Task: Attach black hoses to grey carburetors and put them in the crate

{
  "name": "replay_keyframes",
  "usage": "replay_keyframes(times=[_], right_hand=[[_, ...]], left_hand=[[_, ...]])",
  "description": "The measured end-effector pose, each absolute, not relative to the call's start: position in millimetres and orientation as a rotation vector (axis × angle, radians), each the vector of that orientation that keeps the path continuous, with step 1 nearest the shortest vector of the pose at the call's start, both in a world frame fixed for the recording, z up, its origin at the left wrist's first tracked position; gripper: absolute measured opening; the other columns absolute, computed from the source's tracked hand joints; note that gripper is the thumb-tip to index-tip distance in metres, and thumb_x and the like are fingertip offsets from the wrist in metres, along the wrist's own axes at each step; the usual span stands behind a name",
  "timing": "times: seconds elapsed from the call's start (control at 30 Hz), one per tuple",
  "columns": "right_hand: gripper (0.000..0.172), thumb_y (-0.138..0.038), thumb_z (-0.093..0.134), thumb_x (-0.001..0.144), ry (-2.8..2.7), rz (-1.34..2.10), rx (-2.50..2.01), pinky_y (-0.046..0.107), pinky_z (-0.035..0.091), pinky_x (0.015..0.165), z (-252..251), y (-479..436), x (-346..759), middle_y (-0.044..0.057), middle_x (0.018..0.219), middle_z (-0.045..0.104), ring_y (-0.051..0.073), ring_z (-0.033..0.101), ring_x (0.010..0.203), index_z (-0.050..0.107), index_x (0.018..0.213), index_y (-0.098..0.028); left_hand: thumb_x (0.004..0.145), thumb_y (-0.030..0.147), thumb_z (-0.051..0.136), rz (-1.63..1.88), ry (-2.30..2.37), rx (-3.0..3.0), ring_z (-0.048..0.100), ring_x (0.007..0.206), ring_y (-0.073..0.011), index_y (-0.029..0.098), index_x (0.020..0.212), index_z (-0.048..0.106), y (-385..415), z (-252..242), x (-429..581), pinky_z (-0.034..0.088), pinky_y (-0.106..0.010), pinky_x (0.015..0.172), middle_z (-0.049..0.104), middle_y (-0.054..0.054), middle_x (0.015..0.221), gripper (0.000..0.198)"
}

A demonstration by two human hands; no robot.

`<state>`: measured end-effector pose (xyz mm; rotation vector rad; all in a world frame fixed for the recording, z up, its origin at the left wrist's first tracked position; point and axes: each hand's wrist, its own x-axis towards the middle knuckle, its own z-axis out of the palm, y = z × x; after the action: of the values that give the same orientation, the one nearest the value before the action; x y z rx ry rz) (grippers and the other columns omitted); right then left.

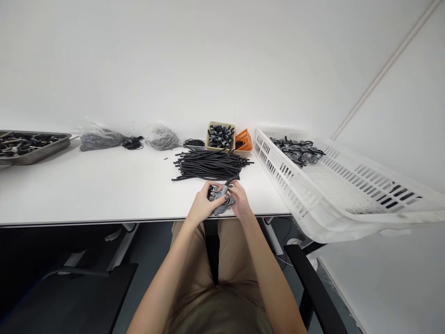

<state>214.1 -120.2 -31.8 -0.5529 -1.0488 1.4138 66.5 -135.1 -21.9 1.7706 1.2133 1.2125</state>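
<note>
A small grey metal carburetor (pixel 219 194) with a round bore and a flange is held just above the front edge of the white table (pixel 104 190). My left hand (pixel 203 202) is closed around its left side, thumb across the front. On its right side, my right hand (pixel 240 200) grips it, with fingertips close to the base of a short black hose (pixel 232 180). That hose sticks up from the carburetor's top toward the right. Fingers hide part of the carburetor. Just behind lies a pile of black rubber hoses (pixel 212 163).
Behind the hoses stand a yellow basket (pixel 208 139) of small grey-and-black parts and an orange basket (pixel 247 137). A large white crate (pixel 333 199) with several carburetors juts past the right edge. Plastic bags (pixel 99 138) and a metal tray (pixel 52 150) sit left.
</note>
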Motion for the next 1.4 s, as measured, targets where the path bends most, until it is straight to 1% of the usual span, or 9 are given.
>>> replay_keyframes(times=[0.23, 0.37, 0.47, 0.73, 0.97, 1.03, 1.13, 1.2, 1.4], right_hand=[[0.046, -0.043, 0.075, 0.076, -1.112, 1.369, -0.575, 0.033, 0.054, 0.080, -34.2, -119.6, 216.2, 0.002, 0.082, 0.074, 0.021, 0.069, 0.084, 0.063, 0.116, -0.022], [0.036, -0.047, 0.076, 0.076, -1.138, 1.328, -0.588, 0.033, 0.053, 0.081, -36.3, -118.1, 215.6, 0.003, 0.080, 0.072, 0.020, 0.067, 0.081, 0.072, 0.100, -0.020], [0.034, -0.047, 0.080, 0.073, -1.134, 1.349, -0.568, 0.032, 0.053, 0.080, -37.3, -117.1, 215.7, 0.002, 0.079, 0.071, 0.019, 0.066, 0.079, 0.072, 0.093, -0.021], [0.031, -0.045, 0.076, 0.077, -1.112, 1.386, -0.574, 0.030, 0.052, 0.074, -34.9, -119.2, 216.0, 0.002, 0.080, 0.070, 0.018, 0.065, 0.075, 0.071, 0.096, -0.021], [0.035, -0.052, 0.076, 0.076, -1.186, 1.304, -0.630, 0.033, 0.051, 0.081, -34.9, -120.1, 215.9, 0.003, 0.081, 0.071, 0.021, 0.065, 0.082, 0.071, 0.091, -0.021], [0.036, -0.052, 0.074, 0.077, -1.166, 1.317, -0.626, 0.034, 0.051, 0.082, -32.7, -121.4, 215.7, 0.005, 0.086, 0.073, 0.022, 0.066, 0.085, 0.071, 0.095, -0.020], [0.042, -0.051, 0.072, 0.079, -1.072, 1.323, -0.606, 0.033, 0.052, 0.083, -29.1, -122.6, 215.6, 0.007, 0.109, 0.073, 0.022, 0.066, 0.098, 0.069, 0.111, -0.023], [0.045, -0.049, 0.074, 0.078, -1.024, 1.280, -0.618, 0.034, 0.052, 0.086, -28.4, -121.6, 215.4, 0.007, 0.116, 0.072, 0.022, 0.065, 0.104, 0.068, 0.114, -0.024], [0.031, -0.045, 0.078, 0.073, -1.021, 1.063, -0.666, 0.038, 0.051, 0.089, -32.9, -112.6, 213.1, 0.006, 0.087, 0.075, 0.022, 0.067, 0.089, 0.074, 0.094, -0.021]], left_hand=[[0.077, 0.040, 0.070, 1.224, 1.191, 1.761, 0.065, 0.093, -0.0218, 0.021, 0.107, 0.058, -135.6, -20.0, 67.2, 0.048, -0.033, 0.085, 0.070, -0.004, 0.106, 0.038], [0.077, 0.039, 0.071, 1.223, 1.189, 1.768, 0.065, 0.093, -0.0222, 0.021, 0.109, 0.060, -135.5, -20.6, 66.6, 0.048, -0.034, 0.086, 0.071, -0.005, 0.108, 0.038], [0.077, 0.040, 0.070, 1.221, 1.168, 1.769, 0.065, 0.095, -0.0225, 0.021, 0.109, 0.059, -135.2, -21.6, 66.0, 0.048, -0.034, 0.088, 0.071, -0.005, 0.110, 0.039], [0.078, 0.040, 0.070, 1.216, 1.166, 1.761, 0.065, 0.097, -0.0232, 0.021, 0.107, 0.059, -134.4, -22.3, 65.7, 0.047, -0.034, 0.089, 0.071, -0.006, 0.111, 0.037], [0.077, 0.039, 0.071, 1.236, 1.158, 1.761, 0.065, 0.094, -0.0219, 0.021, 0.107, 0.059, -133.4, -23.8, 65.8, 0.048, -0.033, 0.085, 0.071, -0.004, 0.106, 0.037], [0.077, 0.039, 0.071, 1.239, 1.157, 1.758, 0.065, 0.095, -0.0223, 0.021, 0.108, 0.060, -133.7, -23.2, 65.8, 0.048, -0.033, 0.086, 0.071, -0.005, 0.108, 0.037], [0.077, 0.041, 0.070, 1.230, 1.165, 1.755, 0.064, 0.096, -0.0229, 0.021, 0.109, 0.059, -134.4, -21.9, 65.6, 0.048, -0.034, 0.086, 0.070, -0.006, 0.110, 0.039], [0.077, 0.042, 0.070, 1.214, 1.169, 1.756, 0.064, 0.093, -0.0223, 0.021, 0.109, 0.058, -134.6, -21.6, 65.1, 0.048, -0.034, 0.085, 0.071, -0.005, 0.107, 0.040], [0.076, 0.039, 0.071, 1.196, 1.157, 1.762, 0.065, 0.093, -0.0226, 0.021, 0.110, 0.057, -133.5, -23.6, 63.3, 0.048, -0.035, 0.086, 0.071, -0.005, 0.106, 0.041]])
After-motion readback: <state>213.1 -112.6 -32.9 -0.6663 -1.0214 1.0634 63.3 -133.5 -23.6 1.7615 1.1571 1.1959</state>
